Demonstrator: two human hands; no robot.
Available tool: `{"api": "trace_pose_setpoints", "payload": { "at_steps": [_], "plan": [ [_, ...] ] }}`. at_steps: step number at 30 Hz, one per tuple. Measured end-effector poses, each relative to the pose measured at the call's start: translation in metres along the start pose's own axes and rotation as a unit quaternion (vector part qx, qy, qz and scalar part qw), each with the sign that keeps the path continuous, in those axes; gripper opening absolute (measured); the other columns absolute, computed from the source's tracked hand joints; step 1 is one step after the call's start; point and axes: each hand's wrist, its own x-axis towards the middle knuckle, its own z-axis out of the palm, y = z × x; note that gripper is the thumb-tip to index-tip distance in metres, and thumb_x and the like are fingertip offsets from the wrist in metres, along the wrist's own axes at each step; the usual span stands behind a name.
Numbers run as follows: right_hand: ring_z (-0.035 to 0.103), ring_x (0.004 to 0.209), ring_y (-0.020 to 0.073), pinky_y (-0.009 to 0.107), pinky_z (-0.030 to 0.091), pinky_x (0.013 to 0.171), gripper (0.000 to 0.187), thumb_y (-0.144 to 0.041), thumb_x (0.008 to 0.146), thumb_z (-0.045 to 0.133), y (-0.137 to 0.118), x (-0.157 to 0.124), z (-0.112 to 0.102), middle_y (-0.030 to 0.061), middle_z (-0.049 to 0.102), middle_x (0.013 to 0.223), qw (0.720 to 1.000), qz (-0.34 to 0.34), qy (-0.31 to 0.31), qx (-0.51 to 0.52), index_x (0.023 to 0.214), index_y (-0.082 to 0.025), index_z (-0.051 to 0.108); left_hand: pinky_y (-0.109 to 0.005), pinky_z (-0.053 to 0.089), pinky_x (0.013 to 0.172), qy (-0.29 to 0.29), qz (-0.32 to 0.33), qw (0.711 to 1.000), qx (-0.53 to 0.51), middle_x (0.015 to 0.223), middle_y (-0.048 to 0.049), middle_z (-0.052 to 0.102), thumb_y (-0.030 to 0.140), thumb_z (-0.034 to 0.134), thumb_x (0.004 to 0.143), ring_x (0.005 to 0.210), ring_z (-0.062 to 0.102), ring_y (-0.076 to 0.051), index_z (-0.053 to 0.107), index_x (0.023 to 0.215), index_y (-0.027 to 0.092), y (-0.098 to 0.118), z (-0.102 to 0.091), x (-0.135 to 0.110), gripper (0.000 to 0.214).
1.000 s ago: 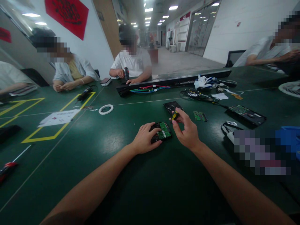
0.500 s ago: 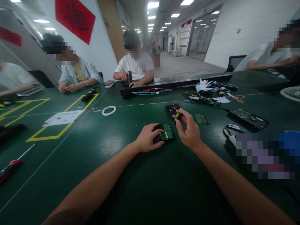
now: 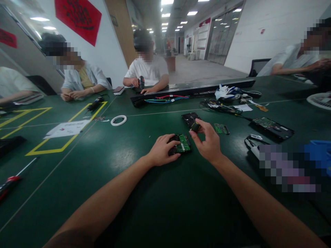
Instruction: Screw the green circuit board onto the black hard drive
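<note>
My left hand (image 3: 163, 151) grips a hard drive (image 3: 184, 146) lying on the green table, its bare green circuit board facing up. Thumb and little finger side are at the drive's near and far edges, with a fingertip on the board. My right hand (image 3: 208, 140) pinches the dark, stubby handle of a small screwdriver (image 3: 196, 126). Its shaft cannot be made out; the tip is near the drive's right end. Just beyond my hands lies a second black hard drive (image 3: 188, 118). A loose green circuit board (image 3: 221, 128) rests to the right.
Another drive with a cable (image 3: 272, 128) lies at right, near a blue container (image 3: 320, 155). Gloves (image 3: 225, 92) and cables sit farther back, beside a long black bar (image 3: 191, 92). A tape roll (image 3: 119, 120), paper (image 3: 66, 129) and a red-handled screwdriver (image 3: 11, 182) are leftward. Co-workers sit around.
The screwdriver handle has turned slightly in my right fingers; its yellow part shows less now. My left hand stays on the drive. The whole view has shifted a little.
</note>
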Motion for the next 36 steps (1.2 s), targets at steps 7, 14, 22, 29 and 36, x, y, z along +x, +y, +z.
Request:
{"api": "trace_pose_setpoints", "payload": {
  "at_steps": [7,14,22,29,36],
  "plan": [
    [0.072,0.100,0.0253,0.045,0.066,0.088,0.057,-0.027,0.095,0.064,0.0009,-0.0055,-0.0017,0.0094,0.066,0.132,1.000,0.013,-0.006,0.017,0.149,-0.030,0.046,-0.056,0.038,0.115,-0.005,-0.001,1.000,0.001,0.154,-0.0162,0.047,0.054,0.064,0.090,0.142,0.045,-0.035,0.060,0.137,0.025,0.0008,-0.0015,0.0002,0.055],
    [0.072,0.096,0.0249,0.045,0.066,0.086,0.057,-0.027,0.094,0.065,0.0003,-0.0068,-0.0064,0.0095,0.066,0.131,1.000,0.010,0.012,-0.004,0.148,-0.031,0.047,-0.057,0.038,0.115,-0.008,-0.007,1.000,-0.005,0.154,-0.0149,0.047,0.054,0.065,0.090,0.142,0.046,-0.036,0.059,0.138,0.027,0.0020,-0.0028,0.0004,0.056],
    [0.072,0.094,0.0242,0.044,0.066,0.085,0.057,-0.024,0.093,0.066,0.0007,-0.0080,-0.0059,0.0090,0.067,0.128,1.000,0.001,0.014,-0.001,0.147,-0.030,0.049,-0.056,0.038,0.115,-0.009,-0.006,1.000,-0.001,0.155,-0.0158,0.046,0.054,0.063,0.090,0.142,0.045,-0.036,0.060,0.137,0.025,0.0017,-0.0019,-0.0001,0.056],
    [0.072,0.095,0.0260,0.047,0.067,0.084,0.057,-0.026,0.094,0.065,0.0016,-0.0076,-0.0056,0.0095,0.066,0.129,1.000,0.008,0.008,0.002,0.148,-0.031,0.048,-0.057,0.037,0.115,-0.010,-0.008,1.000,0.001,0.155,-0.0150,0.046,0.056,0.063,0.090,0.143,0.044,-0.035,0.059,0.139,0.026,0.0010,-0.0008,-0.0002,0.057],
    [0.071,0.096,0.0261,0.048,0.066,0.085,0.056,-0.029,0.095,0.065,0.0013,-0.0052,-0.0061,0.0093,0.066,0.128,1.000,0.009,0.005,-0.005,0.149,-0.033,0.047,-0.056,0.037,0.116,-0.009,-0.007,1.000,-0.002,0.155,-0.0151,0.046,0.055,0.063,0.090,0.143,0.045,-0.035,0.059,0.139,0.026,0.0008,-0.0013,-0.0003,0.057]
  ]
}}
